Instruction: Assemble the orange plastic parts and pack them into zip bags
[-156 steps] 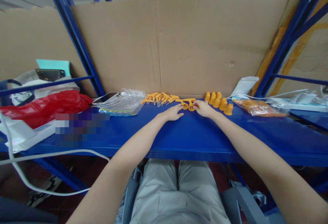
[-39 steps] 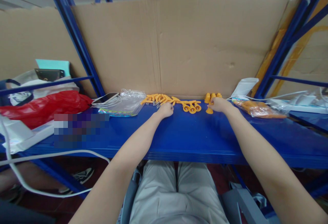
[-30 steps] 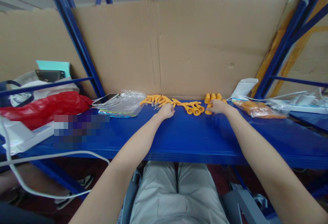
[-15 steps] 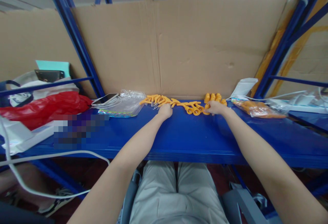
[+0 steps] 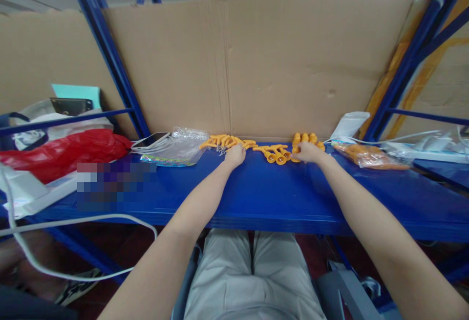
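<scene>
On the blue table lies a row of yellow-orange plastic parts. My left hand (image 5: 235,155) is at the right end of a pile of curved, stick-like orange pieces (image 5: 220,141) with small metal chains or hooks. Its fingers are curled, and what they hold is hidden. Between my hands lie several orange horn-shaped pieces (image 5: 275,155) with flared, cup-like ends facing me. My right hand (image 5: 308,152) is at a group of rounded orange pieces (image 5: 305,138), fingers bent down around one at the group's left front. Its fingertips are partly hidden.
A clear plastic bag (image 5: 179,150) and a phone with a white cable (image 5: 156,140) lie left. Bagged orange parts (image 5: 370,156) lie right. A red bag (image 5: 69,151) sits far left. Cardboard (image 5: 278,66) stands behind, between blue posts (image 5: 110,56).
My left hand has shifted slightly back, away from me, at the stick-like pieces. My right hand has barely moved at the rounded pieces. The parts lie much as before.
</scene>
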`<state>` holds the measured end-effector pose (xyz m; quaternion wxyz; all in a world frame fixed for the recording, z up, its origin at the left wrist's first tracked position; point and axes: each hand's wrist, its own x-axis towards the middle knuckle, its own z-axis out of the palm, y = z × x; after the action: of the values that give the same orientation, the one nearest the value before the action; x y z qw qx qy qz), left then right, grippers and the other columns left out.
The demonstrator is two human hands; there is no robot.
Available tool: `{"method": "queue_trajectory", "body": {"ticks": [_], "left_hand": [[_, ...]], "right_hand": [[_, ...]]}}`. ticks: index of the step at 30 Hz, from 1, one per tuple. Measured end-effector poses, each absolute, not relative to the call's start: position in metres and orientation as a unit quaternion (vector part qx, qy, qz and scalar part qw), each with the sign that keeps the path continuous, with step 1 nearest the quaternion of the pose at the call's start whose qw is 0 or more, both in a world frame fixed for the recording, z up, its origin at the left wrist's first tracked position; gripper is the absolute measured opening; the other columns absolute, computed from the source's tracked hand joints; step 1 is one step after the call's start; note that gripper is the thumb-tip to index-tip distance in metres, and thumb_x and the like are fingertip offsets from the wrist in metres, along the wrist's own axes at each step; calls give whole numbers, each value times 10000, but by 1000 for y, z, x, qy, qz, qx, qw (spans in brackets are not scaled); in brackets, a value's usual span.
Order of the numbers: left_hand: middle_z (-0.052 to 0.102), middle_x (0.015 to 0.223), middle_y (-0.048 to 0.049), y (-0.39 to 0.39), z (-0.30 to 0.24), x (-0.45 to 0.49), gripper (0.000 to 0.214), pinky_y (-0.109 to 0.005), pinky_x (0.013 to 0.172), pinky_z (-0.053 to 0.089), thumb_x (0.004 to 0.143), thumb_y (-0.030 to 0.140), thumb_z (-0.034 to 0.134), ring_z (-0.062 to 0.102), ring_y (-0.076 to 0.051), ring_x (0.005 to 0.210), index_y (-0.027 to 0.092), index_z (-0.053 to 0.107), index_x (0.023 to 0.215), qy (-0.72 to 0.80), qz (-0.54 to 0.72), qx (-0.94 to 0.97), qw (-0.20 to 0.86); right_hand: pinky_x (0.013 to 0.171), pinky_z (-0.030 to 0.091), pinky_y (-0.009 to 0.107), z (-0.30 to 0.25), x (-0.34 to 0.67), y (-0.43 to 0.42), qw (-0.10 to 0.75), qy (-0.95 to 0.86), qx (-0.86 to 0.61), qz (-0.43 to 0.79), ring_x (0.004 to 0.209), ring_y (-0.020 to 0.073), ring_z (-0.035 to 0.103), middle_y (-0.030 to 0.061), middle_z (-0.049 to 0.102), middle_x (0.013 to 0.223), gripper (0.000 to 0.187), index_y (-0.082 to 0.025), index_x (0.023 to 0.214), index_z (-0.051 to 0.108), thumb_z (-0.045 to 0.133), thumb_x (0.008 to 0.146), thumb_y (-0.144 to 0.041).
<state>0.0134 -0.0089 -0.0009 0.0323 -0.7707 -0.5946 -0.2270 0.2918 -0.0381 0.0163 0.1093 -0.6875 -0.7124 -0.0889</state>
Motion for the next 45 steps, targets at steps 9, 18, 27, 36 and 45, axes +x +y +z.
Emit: {"method": "queue_trajectory", "body": {"ticks": [9,18,27,36,45], "left_hand": [[644,726,-44,-9,11,12,216,-278,705,453,929,217,441,622,-186,764,194,545,740,-572,-429,-699,7],[572,703,-11,-32,22,18,283,-257,687,398,924,290,493,551,-152,709,214,419,661,-481,-455,-749,33],[611,724,3,-26,13,21,101,-250,654,422,896,281,565,574,-146,675,193,538,854,-463,-403,-789,-22],[713,1044,-76,-7,-6,14,215,-326,955,477,905,320,568,638,-195,1022,183,717,979,-379,-276,-882,-52],[760,929,-97,-15,10,20,633,-280,886,521,1014,489,233,690,-185,948,155,708,760,-427,-430,-767,-210]], "right_hand": [[805,493,384,34,273,-56,130,-667,-731,-65,1008,328,648,185,689,1012,402,-138,1058,674,560,863,-471],[756,469,369,39,257,-66,171,-707,-685,-46,847,280,654,143,701,921,323,-169,951,659,518,921,-457],[794,453,395,34,256,-63,148,-738,-658,-15,867,265,635,134,687,959,355,-163,898,633,560,896,-511],[768,464,384,33,255,-64,142,-746,-650,-11,840,268,639,121,697,921,314,-181,858,626,566,887,-488],[788,456,374,32,257,-62,135,-748,-649,-13,860,261,646,121,698,951,299,-174,872,633,573,901,-465]]}}
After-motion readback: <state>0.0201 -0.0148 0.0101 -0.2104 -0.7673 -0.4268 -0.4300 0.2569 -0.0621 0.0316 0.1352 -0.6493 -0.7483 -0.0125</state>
